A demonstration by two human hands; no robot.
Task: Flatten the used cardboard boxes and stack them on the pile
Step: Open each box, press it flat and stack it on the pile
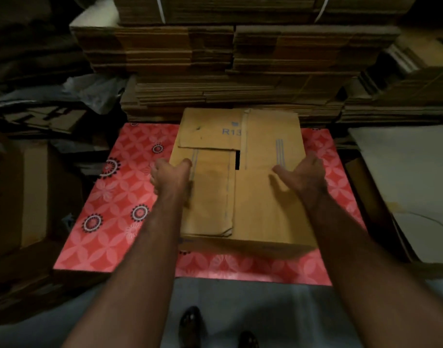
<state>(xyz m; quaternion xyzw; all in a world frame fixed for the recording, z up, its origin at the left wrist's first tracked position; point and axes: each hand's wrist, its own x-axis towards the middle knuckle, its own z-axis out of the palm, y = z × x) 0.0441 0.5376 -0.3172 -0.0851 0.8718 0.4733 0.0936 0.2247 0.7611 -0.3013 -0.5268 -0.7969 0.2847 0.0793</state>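
A brown cardboard box point(263, 197) marked "R13" lies with its flaps folded over, on a red flower-patterned sheet point(110, 212). My left hand point(169, 175) grips the box's left edge, thumb on top and fingers down the side. My right hand point(304, 173) holds the right edge the same way, thumb stretched across the top face. Behind the box rises a tall pile of flattened cardboard point(230, 69).
More flattened cardboard stacks point(396, 96) stand at the right, with a pale sheet point(411, 177) in front of them. Dark clutter and crumpled plastic point(95, 89) lie at the left. My shoes point(190, 322) stand on the grey floor below the red sheet.
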